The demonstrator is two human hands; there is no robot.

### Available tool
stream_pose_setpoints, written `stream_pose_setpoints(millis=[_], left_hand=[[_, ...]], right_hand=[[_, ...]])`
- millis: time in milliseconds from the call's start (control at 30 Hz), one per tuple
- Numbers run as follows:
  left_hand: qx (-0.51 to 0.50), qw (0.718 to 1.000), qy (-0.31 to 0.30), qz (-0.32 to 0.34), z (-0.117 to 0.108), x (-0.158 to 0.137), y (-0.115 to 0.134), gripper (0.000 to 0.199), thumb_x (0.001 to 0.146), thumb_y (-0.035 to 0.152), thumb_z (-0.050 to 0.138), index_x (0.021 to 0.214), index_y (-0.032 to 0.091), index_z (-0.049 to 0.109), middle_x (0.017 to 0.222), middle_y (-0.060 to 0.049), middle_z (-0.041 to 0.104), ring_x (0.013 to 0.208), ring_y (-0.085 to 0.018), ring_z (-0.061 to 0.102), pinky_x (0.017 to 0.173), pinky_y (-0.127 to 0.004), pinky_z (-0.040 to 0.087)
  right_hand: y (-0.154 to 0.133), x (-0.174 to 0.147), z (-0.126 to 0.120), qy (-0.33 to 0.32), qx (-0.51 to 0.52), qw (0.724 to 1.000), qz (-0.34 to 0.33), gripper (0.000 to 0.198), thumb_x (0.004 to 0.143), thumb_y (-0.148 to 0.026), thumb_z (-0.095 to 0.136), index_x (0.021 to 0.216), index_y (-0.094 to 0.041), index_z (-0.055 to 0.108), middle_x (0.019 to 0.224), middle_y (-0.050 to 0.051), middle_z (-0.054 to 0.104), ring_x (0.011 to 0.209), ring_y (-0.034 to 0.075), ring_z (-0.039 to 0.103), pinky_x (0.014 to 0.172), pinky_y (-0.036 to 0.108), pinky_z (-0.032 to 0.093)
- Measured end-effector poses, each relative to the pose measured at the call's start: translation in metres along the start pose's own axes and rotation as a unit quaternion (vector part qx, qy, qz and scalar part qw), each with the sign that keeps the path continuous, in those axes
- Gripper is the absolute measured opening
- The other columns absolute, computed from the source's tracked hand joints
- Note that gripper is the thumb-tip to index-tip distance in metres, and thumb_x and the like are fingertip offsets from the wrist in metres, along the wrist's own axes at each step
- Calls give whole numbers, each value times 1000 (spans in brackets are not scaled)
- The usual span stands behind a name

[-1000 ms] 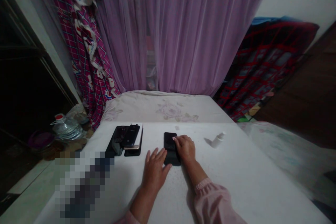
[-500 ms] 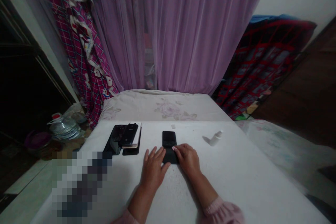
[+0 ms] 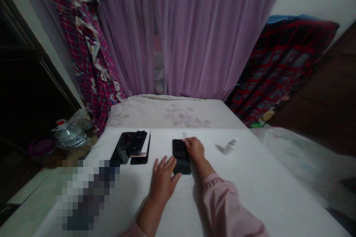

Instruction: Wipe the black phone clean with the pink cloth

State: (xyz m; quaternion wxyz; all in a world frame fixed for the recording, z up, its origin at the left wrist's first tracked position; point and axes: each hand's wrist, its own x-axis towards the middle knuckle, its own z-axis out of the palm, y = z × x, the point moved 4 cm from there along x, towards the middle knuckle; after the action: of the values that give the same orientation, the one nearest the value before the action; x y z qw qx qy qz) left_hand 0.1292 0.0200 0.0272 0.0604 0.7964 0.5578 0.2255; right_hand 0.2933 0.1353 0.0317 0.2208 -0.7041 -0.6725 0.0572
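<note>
A dark smartphone point(image 3: 181, 159) lies flat on the white tabletop, its long side pointing away from me. My left hand point(image 3: 163, 176) rests beside it with fingers spread, fingertips at the phone's left edge and thumb near its lower edge. At the phone's upper right corner is my right hand point(image 3: 195, 150), its thumb and fingers pinched together. A tiny pale pink bit shows at those fingertips, too small to name. Just beyond the phone lies a small whitish piece point(image 3: 184, 134).
Several phones point(image 3: 138, 142) are grouped and partly stacked on the left. A small white bottle point(image 3: 230, 146) stands on the right. Beyond the white surface point(image 3: 250, 185) are a floral cloth point(image 3: 144, 111) and purple curtains point(image 3: 203, 37). A large water bottle point(image 3: 69, 133) stands lower left.
My right hand has moved away from me along the phone, from its middle right side to the upper right corner. My left hand stays in place.
</note>
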Motion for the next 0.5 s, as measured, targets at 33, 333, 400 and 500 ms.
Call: stream_pose_setpoints(millis=[33,333,400,500], left_hand=[[1,1000,0,2,-1,-2,1,45,89,31,61,132,25,55,136,-7,58,130,-32,48,110,-60,30],[13,999,-31,22,-1,-16,10,43,91,29,58,134,23,54,139,-9,55,131,-31,48,110,-62,29],[14,999,-31,17,0,-14,10,42,92,30,56,134,24,54,139,-10,55,130,-30,49,110,-62,28],[15,999,-27,16,0,-13,10,41,93,30,55,134,25,54,139,-10,55,131,-29,48,111,-61,27]], right_hand=[[1,-1,0,-2,4,1000,-7,30,95,-40,48,100,-27,75,100,5,71,92,17,65,75,24,43],[1,-16,-3,-11,13,998,-54,27,95,-37,51,104,-26,74,99,5,70,92,17,62,81,25,42],[-5,-14,-5,-15,13,998,-67,25,94,-38,53,102,-28,75,99,5,69,93,18,60,82,26,41],[-16,-15,-5,-25,18,995,-96,22,93,-38,56,100,-30,75,98,3,69,94,17,59,83,26,40]])
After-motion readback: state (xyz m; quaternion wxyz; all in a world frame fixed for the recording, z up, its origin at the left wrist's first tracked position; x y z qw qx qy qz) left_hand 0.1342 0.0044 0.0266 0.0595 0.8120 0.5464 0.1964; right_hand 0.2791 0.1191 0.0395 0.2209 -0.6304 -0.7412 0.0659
